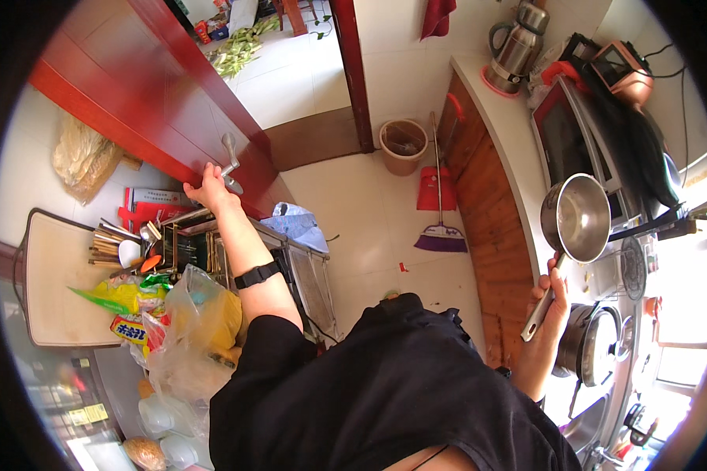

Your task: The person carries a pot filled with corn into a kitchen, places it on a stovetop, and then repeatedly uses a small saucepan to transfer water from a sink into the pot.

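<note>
My right hand (552,300) grips the long handle of a small metal saucepan (583,218) on the right. The pan is tilted so its bare inside faces me, and it hangs over the counter edge. My left hand (213,191) reaches out beside the metal lever handle (230,153) of a red door (171,94). Its fingers are apart with nothing held in them; whether they touch the door edge I cannot tell. The door stands ajar, with a tiled floor beyond it.
A counter (489,112) on the right carries a steel thermos (515,50), a microwave (565,135) and a lidded pot (589,347). A bin (403,150), a broom (440,235) and a red dustpan (430,191) stand on the floor. Left are a cutting board (59,282) and plastic bags (188,329).
</note>
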Motion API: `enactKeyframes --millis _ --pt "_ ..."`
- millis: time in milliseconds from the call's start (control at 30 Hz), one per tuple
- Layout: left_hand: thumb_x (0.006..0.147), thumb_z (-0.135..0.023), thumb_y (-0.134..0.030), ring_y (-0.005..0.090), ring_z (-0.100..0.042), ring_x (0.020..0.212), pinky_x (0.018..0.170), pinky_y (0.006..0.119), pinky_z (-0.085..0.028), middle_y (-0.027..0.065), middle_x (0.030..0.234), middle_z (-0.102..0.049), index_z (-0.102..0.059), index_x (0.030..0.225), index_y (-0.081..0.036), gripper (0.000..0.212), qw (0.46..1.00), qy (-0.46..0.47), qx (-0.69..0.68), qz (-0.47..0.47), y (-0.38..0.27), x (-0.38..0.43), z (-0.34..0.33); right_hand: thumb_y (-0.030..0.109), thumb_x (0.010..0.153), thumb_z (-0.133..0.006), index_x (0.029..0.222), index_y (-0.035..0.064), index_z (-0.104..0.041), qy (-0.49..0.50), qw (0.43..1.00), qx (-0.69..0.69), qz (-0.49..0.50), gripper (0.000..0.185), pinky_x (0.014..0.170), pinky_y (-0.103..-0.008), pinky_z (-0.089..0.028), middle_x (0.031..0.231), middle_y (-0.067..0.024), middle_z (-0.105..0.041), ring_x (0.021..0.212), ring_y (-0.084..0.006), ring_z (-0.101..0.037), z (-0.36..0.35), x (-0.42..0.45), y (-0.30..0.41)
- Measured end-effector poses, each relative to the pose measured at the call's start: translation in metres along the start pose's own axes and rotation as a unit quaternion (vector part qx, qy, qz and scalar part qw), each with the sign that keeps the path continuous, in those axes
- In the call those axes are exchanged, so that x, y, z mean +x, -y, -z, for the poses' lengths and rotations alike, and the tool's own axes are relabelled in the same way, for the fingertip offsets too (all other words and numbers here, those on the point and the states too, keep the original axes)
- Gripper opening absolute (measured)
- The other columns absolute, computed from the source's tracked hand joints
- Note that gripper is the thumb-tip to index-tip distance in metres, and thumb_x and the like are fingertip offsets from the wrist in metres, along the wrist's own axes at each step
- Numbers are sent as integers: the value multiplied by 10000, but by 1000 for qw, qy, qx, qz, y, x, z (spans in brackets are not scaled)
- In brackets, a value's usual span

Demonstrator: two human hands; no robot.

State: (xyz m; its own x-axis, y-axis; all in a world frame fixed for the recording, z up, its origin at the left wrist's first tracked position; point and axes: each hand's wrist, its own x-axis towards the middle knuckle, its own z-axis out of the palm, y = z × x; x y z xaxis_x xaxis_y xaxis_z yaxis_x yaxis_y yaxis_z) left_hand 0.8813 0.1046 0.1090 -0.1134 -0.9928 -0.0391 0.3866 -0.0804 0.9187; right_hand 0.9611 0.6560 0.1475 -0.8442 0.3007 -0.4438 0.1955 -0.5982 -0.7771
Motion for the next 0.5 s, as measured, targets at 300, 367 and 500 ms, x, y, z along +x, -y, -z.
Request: enactKeyframes --millis 300,367,500 --pt "785 -669 -38 125 -576 677 556 239 -417 86 987 -579 -68 1447 -99 897 989 150 6 21 38 -29 -42 208 861 -599 1099 138 -578 4 998 -59 28 248 414 -144 -332 691 61 -522 528 -37 -473 0 23 -11" --pt "795 -668 -77 129 -602 710 565 226 -412 65 1016 -585 -97 1447 -119 868 972 225 9 69 41 -53 -65 203 863 -594 1096 136 -578 -44 997 -43 39 243 408 -145 -337 689 57 -522 519 -38 -473 -3 33 -15" --pt "872 -606 -278 182 -625 979 653 254 -461 -19 1193 -536 -328 1398 -163 606 856 448 -25 256 68 -56 -83 185 860 -593 1088 129 -577 -24 999 -37 10 235 393 -146 -343 684 50 -523 496 -40 -470 -4 18 -8"
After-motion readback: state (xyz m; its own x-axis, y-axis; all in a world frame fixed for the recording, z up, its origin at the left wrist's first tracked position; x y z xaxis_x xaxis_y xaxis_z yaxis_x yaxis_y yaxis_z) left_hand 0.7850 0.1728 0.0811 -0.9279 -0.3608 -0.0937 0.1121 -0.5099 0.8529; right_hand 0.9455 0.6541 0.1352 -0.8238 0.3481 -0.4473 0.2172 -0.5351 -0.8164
